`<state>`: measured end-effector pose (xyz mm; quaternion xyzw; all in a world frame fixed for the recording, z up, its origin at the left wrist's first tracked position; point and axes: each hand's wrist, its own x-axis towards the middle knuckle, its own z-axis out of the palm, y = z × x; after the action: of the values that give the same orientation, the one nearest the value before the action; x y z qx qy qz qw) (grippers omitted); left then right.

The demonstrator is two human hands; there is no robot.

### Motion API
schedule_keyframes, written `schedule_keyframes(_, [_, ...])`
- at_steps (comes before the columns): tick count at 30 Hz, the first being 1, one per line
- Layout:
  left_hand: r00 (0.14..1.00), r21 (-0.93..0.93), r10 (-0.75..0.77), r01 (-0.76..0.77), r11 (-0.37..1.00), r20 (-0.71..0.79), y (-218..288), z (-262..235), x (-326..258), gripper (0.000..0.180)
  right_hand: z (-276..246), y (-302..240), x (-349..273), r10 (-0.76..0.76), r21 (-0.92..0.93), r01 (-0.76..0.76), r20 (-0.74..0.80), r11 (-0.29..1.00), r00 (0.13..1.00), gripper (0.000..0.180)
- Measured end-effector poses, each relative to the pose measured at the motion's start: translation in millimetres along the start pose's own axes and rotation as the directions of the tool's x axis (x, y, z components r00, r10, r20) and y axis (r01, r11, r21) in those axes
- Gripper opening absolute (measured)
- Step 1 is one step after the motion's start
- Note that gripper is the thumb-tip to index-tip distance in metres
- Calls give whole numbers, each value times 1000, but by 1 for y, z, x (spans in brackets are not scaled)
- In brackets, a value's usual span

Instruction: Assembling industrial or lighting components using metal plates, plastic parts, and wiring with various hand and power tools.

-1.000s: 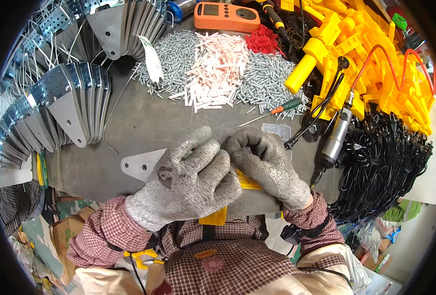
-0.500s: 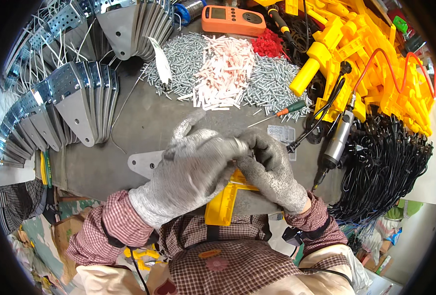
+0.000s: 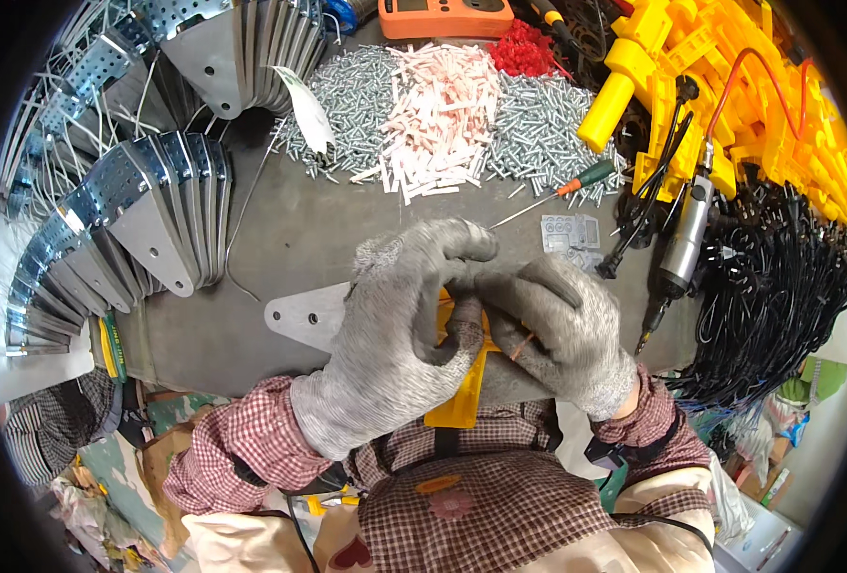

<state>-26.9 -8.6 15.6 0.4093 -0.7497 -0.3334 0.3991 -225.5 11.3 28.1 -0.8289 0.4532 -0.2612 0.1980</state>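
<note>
My left hand (image 3: pixel 390 329), in a grey work glove, has its fingers curled and its tips pressed together near the right hand. My right hand (image 3: pixel 567 329), gloved alike, is closed in a pinch, fingertips meeting the left's. A thin copper-coloured strand (image 3: pixel 522 346) shows at the right fingers; whatever else sits between the fingertips is hidden. Below both hands lies a yellow plastic part (image 3: pixel 457 401) at the bench edge, partly covered by them. A grey metal plate with holes (image 3: pixel 299 316) rests beside the left hand, partly behind it.
Screws (image 3: pixel 543 134), pale pink sleeves (image 3: pixel 443 115) and red bits (image 3: pixel 527 50) are heaped at the back. Grey metal brackets (image 3: pixel 151 229) stand at left. At right are a screwdriver (image 3: pixel 586 179), a silver power driver (image 3: pixel 686 239), black cords (image 3: pixel 758 306) and yellow parts (image 3: pixel 758 134).
My left hand has turned, its thumb side now showing, and its fingers have drawn in toward the right hand. The copper-coloured strand has come into sight. The whole view has shifted slightly.
</note>
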Motion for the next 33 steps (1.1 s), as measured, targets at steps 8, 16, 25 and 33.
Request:
schedule_keyframes(8, [951, 386, 254, -304, 871, 177, -3, -8, 0, 39, 9, 25, 14, 290, 413, -387, 280, 824, 915, 32])
schedule_keyframes(16, [964, 108, 66, -97, 989, 259, -5, -15, 15, 32, 7, 32, 7, 125, 415, -208, 218, 886, 968, 25])
schedule_keyframes(25, [972, 77, 140, -157, 985, 189, -18, -13, 8, 36, -1, 13, 8, 205, 216, -254, 223, 943, 953, 30])
schedule_keyframes(33, [962, 80, 78, -102, 992, 262, -17, -18, 14, 46, 2, 14, 3, 116, 32, -123, 163, 992, 980, 37])
